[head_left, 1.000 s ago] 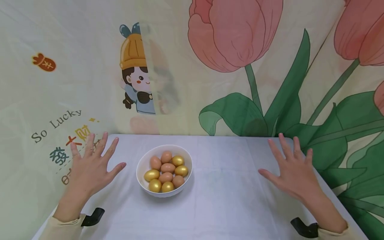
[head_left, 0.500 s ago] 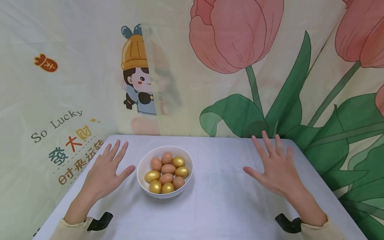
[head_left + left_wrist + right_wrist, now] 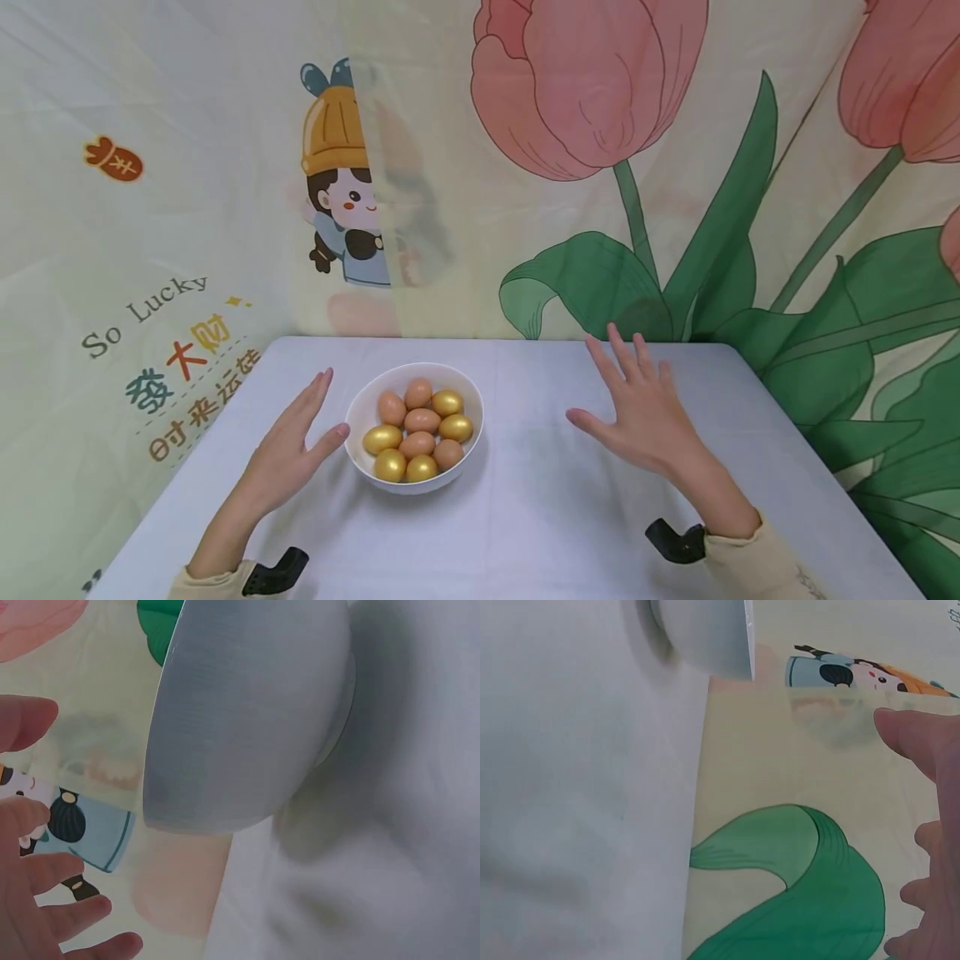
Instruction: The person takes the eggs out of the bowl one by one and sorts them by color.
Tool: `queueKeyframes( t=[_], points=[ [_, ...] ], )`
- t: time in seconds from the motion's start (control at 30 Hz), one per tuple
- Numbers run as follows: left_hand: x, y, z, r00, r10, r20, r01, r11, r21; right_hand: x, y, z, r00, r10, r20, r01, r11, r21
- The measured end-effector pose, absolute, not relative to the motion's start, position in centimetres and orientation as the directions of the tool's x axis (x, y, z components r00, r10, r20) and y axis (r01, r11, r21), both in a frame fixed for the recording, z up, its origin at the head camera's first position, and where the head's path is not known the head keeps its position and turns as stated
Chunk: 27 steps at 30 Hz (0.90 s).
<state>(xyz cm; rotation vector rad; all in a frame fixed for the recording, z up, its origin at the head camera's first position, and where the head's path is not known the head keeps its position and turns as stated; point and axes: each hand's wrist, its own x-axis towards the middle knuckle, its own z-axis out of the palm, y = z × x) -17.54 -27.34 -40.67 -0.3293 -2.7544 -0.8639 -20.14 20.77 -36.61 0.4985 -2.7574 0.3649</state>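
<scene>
A white bowl (image 3: pixel 415 490) filled with several brown eggs (image 3: pixel 422 421) and golden eggs (image 3: pixel 390 465) stands on the white table, left of centre. My left hand (image 3: pixel 288 454) is just left of the bowl, fingers straight, with the thumb tip right at the rim in the head view. Some way to the right of the bowl hovers my right hand (image 3: pixel 645 408), fingers spread and holding nothing. The left wrist view shows the bowl's outer wall (image 3: pixel 240 720) close by, with the fingertips at the left edge. In the right wrist view part of the bowl (image 3: pixel 712 637) appears at the top.
The white-covered table (image 3: pixel 540 533) reaches back to a wall hanging (image 3: pixel 435 50) printed with pink tulips, green leaves and a cartoon child. Black bent pieces (image 3: pixel 277 572) sit at both sleeve cuffs.
Both hands have moved inward toward the bowl, the left one to the right and the right one to the left. The left fingers have drawn together. The bowl and eggs stay in place.
</scene>
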Motion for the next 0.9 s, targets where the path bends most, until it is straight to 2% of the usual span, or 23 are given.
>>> queueKeyframes(
  t=[0.17,0.4,0.9],
  points=[
    [-17.2,-26.7,-41.4,-0.952,0.113,0.284,0.276,0.718,0.639,-20.5,19.1,-36.8,-0.884,-0.320,0.340,-0.407,0.886,-0.224],
    [-16.8,-26.0,-42.2,-0.984,0.057,0.168,0.168,0.602,0.781,-21.0,16.5,-37.1,-0.861,-0.348,0.370,-0.460,0.843,-0.279],
    [-17.3,-24.8,-43.2,-0.997,0.060,-0.045,-0.015,0.428,0.904,-22.1,11.8,-37.5,-0.878,-0.354,0.322,-0.473,0.746,-0.469]
  ],
)
